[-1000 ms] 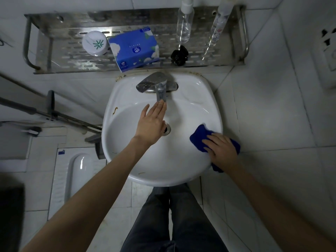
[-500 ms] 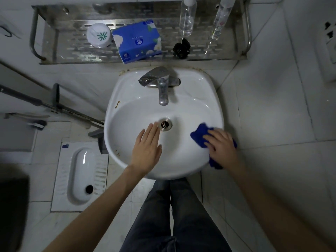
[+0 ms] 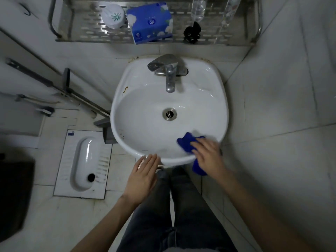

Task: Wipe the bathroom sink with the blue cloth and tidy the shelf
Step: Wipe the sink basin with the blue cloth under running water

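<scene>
My right hand (image 3: 209, 155) presses the crumpled blue cloth (image 3: 185, 143) flat-fingered on the lower-right rim of the white ceramic sink (image 3: 116, 110), my left hand (image 3: 143, 175) straight-fingered below it; the overhanging cloth could, I judge, slip floorward.

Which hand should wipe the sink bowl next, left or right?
Right. The right hand presses the blue cloth on the sink at its near right rim, beside the bowl. The left hand is flat, holds nothing, and sits by the front rim.
</scene>
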